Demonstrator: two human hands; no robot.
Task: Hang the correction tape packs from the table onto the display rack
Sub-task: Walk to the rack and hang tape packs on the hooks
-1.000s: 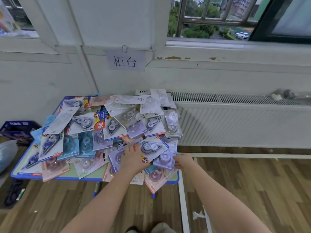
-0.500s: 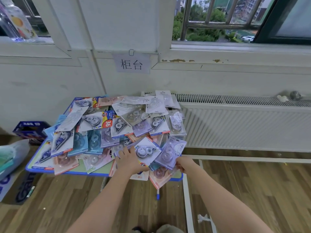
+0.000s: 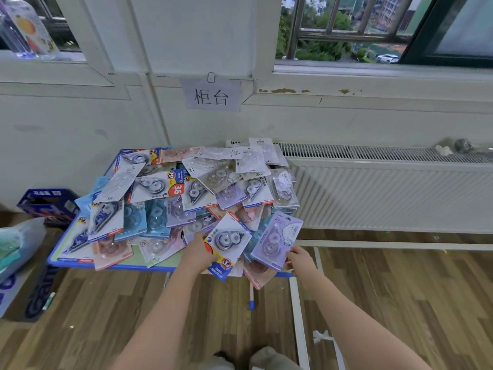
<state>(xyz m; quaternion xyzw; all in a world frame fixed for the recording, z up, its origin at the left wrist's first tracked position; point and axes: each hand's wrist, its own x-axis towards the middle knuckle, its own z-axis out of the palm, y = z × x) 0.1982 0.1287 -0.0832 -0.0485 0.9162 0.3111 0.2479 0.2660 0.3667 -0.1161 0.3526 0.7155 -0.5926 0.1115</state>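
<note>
Purple pack [image 3: 277,240] pinched, right hand [image 3: 300,260] | white pack [image 3: 226,241] gripped, left hand [image 3: 200,253] | radiator [image 3: 386,193] behind, prob.

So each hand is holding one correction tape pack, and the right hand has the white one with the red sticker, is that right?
Not quite. In the head view the right hand holds the lilac purple pack; the white pack with the red sticker is in the left hand. Each hand does hold one.
</note>
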